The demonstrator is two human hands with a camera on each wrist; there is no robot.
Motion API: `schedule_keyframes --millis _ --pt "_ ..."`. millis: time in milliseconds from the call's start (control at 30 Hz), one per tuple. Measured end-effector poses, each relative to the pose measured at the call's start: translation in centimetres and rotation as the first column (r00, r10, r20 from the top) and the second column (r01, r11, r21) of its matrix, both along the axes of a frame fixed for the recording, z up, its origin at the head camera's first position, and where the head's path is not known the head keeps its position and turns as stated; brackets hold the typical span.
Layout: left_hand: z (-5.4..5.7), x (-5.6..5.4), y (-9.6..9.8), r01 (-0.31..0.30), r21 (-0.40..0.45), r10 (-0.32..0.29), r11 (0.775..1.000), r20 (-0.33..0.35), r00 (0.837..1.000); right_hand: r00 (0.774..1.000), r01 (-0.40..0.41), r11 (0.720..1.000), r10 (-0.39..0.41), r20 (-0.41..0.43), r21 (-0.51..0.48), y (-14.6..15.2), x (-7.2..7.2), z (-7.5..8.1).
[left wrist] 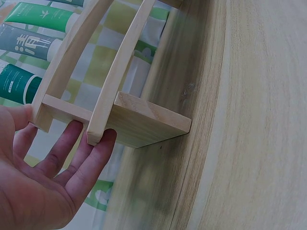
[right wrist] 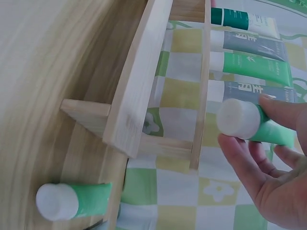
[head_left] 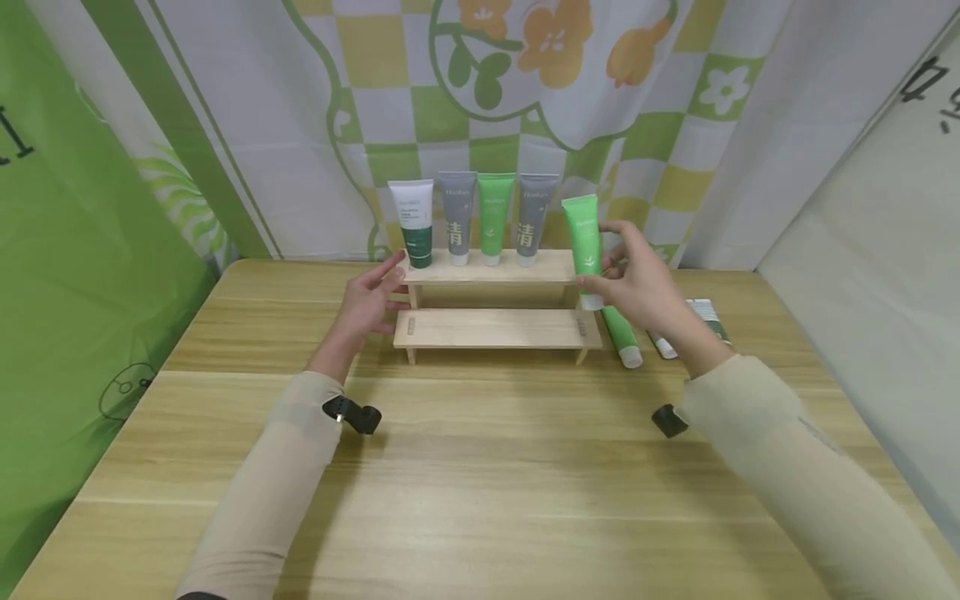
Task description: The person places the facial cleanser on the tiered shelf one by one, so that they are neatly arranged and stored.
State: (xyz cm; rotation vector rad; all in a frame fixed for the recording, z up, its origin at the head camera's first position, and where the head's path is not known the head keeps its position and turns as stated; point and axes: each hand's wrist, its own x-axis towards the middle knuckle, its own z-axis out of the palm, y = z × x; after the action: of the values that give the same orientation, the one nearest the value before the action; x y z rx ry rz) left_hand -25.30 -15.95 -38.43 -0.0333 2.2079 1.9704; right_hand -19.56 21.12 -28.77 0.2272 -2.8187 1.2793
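My right hand (head_left: pixel 637 271) pinches a light green squeeze tube (head_left: pixel 582 233) near its white cap, holding it cap down at the right end of the two-tier wooden shelf (head_left: pixel 495 329). In the right wrist view, the cap (right wrist: pixel 237 119) points toward the shelf's upper plank. At the other end, my left hand (head_left: pixel 367 300) holds the shelf, thumb at the upper plank and fingertips at the side and lower plank. On the upper tier stand a white and dark green tube (head_left: pixel 416 225), a grey tube (head_left: pixel 458 217), a green tube (head_left: pixel 495 217) and another grey tube (head_left: pixel 535 217).
Right of the shelf, a green tube (head_left: pixel 622 337) lies on the wooden table (head_left: pixel 480 467), its white cap toward me. More tubes, including a white and dark green one (head_left: pixel 707 317), lie partly behind my right hand. A patterned curtain (head_left: pixel 390 100) hangs behind the shelf.
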Motion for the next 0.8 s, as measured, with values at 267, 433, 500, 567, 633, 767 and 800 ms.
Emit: schedule_keyframes --millis 267,433,500,567,633,767,800 --pt "0.0 -0.1 -0.1 0.005 -0.024 -0.005 1.0 -0.008 1.0 0.99 0.083 0.994 -0.09 -0.105 -0.066 -1.7 -2.3 -0.4" --pt "-0.1 -0.3 -0.2 0.008 -0.018 -0.008 1.0 0.009 1.0 0.968 0.156 0.975 -0.183 -0.171 -0.156 -2.9 -3.8 -1.0" --pt "-0.1 -0.4 -0.2 0.007 -0.015 -0.007 1.0 0.007 1.0 0.958 0.174 0.964 -0.213 -0.192 -0.202 -3.2 -4.3 -1.3" --pt "-0.1 -0.3 -0.2 0.005 -0.013 -0.005 1.0 0.002 1.0 0.951 0.184 0.953 -0.234 -0.201 -0.24 -3.5 -4.6 -1.6" --pt "-0.1 -0.3 -0.1 0.004 -0.019 -0.004 1.0 -0.001 1.0 0.945 0.192 0.941 -0.253 -0.205 -0.278 -3.8 -4.8 -2.0" --pt "-0.2 -0.2 -0.1 -0.002 -0.027 0.001 1.0 -0.008 1.0 0.939 0.203 0.922 -0.279 -0.202 -0.329 -4.2 -5.1 -2.7" --pt "-0.2 -0.2 -0.1 -0.004 -0.028 0.003 1.0 -0.01 1.0 0.937 0.204 0.919 -0.283 -0.204 -0.338 -4.2 -5.2 -2.9"
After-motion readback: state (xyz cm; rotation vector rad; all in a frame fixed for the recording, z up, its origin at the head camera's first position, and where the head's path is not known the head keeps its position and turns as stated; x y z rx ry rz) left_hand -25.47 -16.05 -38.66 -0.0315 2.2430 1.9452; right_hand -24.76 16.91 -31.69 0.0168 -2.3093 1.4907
